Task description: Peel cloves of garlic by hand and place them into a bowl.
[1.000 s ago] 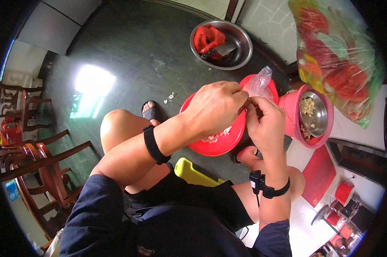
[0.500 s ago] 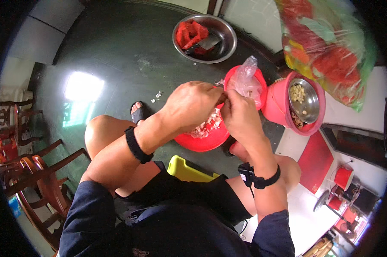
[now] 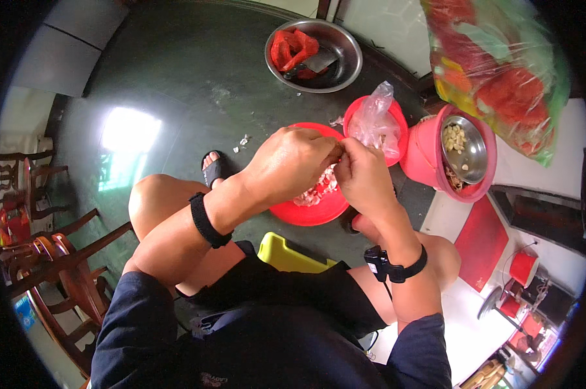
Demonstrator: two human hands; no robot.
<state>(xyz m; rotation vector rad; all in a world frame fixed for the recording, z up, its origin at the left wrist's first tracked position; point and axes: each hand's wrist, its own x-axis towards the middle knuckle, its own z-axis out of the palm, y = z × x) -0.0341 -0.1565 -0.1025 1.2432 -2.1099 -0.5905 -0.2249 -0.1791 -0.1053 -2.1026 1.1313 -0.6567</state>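
Note:
My left hand (image 3: 292, 159) and my right hand (image 3: 365, 174) meet fingertip to fingertip, both closed in a pinch. Whatever lies between the fingers is too small and hidden to name. Below them on the floor sits a red basin (image 3: 314, 218) with many small whitish and pinkish pieces (image 3: 316, 193), which look like garlic cloves. My left hand covers part of that basin. Just beyond my right hand, a smaller red basin (image 3: 402, 123) holds a clear plastic bag (image 3: 377, 123). To the right, a metal bowl (image 3: 472, 167) with pale peeled cloves (image 3: 455, 138) rests in the top of a pink bucket (image 3: 420, 159).
At the far side stands a steel basin (image 3: 351, 63) with a red bag (image 3: 290, 49) and a cleaver (image 3: 321, 61). A filled plastic bag (image 3: 500, 84) hangs at upper right. A yellow-green plastic object (image 3: 286, 255) lies between my legs. Wooden chairs (image 3: 66, 259) stand at left.
Both hands stay pinched together over the red basin, with only slight finger movement. The whole view has shifted a little.

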